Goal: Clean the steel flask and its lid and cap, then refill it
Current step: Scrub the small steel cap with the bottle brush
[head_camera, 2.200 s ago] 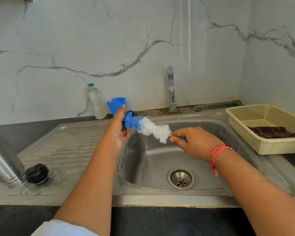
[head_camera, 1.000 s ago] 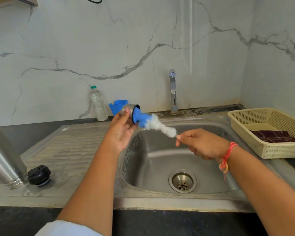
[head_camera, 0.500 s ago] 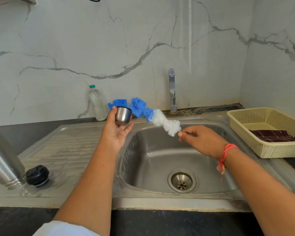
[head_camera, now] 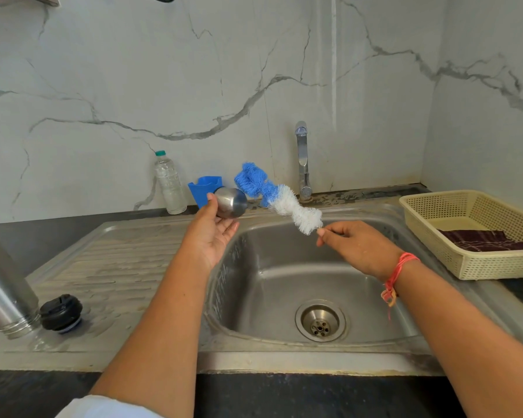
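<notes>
Head view: the left hand (head_camera: 212,239), palm up and half open, holds the rounded steel cap (head_camera: 230,203) at its fingertips above the sink (head_camera: 272,285) rim. The right hand (head_camera: 357,247) pinches the thin stem of a fluffy blue-and-white bottle brush (head_camera: 280,203), whose blue tip is just beside the cap. The steel flask (head_camera: 3,285) stands mouth-down on the ribbed drainboard, with the black lid (head_camera: 61,312) beside it. A cream mesh basket (head_camera: 465,254) sits to the right.

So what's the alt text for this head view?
Over a steel sink, a person's left hand holds a small steel cap while the right hand pinches a blue-and-white bottle brush beside it. The flask and black lid rest on the drainboard at left.
</notes>
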The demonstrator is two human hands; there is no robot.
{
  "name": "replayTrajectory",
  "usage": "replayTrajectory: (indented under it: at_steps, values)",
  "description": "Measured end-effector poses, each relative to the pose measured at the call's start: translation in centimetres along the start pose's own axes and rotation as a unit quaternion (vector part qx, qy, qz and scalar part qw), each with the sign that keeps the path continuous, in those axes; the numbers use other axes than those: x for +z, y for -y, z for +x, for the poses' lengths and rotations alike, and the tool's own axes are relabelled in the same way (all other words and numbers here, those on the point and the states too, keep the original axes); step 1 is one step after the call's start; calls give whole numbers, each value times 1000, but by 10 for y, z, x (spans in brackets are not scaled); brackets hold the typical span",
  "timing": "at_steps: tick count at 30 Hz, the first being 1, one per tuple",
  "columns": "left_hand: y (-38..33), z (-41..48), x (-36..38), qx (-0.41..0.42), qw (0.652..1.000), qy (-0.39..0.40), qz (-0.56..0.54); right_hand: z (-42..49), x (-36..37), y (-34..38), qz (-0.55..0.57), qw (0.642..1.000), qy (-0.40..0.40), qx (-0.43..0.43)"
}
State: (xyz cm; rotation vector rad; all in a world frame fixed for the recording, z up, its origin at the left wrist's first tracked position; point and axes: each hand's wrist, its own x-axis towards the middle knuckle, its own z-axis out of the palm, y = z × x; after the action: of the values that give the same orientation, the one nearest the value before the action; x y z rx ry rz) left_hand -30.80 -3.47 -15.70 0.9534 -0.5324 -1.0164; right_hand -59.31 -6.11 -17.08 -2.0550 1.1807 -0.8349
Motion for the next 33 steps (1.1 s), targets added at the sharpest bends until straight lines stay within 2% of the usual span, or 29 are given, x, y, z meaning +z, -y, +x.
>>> replayTrajectory:
  at_steps: [5,8,15,24,28,33]
  values:
    - [5,2,1,7,995,-25,96,-1,1,2,-11,1000,3,2]
    - [6,1,3,-1,993,-28,112,-2,1,5,-4,1000,6,7]
    - [9,4,6,-11,998,-33,55,-3,3,7,-8,1000,6,10]
    - [8,-9,13,-8,999,42,5,0,11,6,16,999,44,19]
    - [7,-14,17,-11,997,72,15,-3,12,9,17,999,50,-4]
    - [9,-2,12,14,999,44,14,-6,10,13,-1,996,93,-4]
